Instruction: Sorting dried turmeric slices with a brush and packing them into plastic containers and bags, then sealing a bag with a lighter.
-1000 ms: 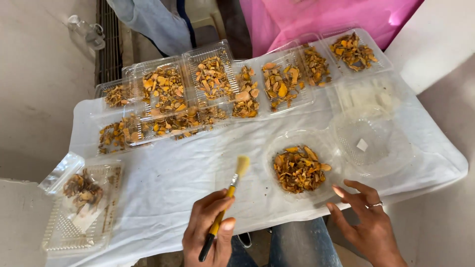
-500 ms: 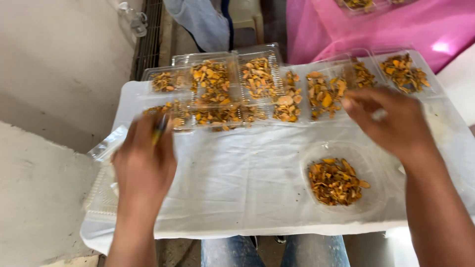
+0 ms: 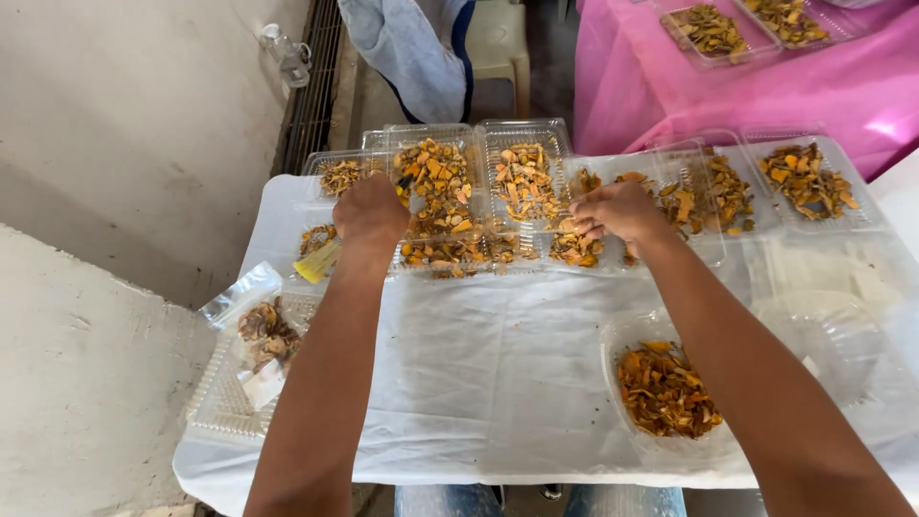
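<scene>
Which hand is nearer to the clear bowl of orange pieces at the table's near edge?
The right hand: it is past the bowl, over the far trays. The left hand is as far back and well off to the bowl's left.

We see our two arms bare from the hands back to the lower edge of the view, with no sleeves on either forearm. Our left hand (image 3: 371, 213) shows no jewellery on its back. Our right hand (image 3: 620, 211) shows only its knuckles and bare wrist. Below the arms, between the elbows, we wear blue denim trousers (image 3: 536, 501).
</scene>
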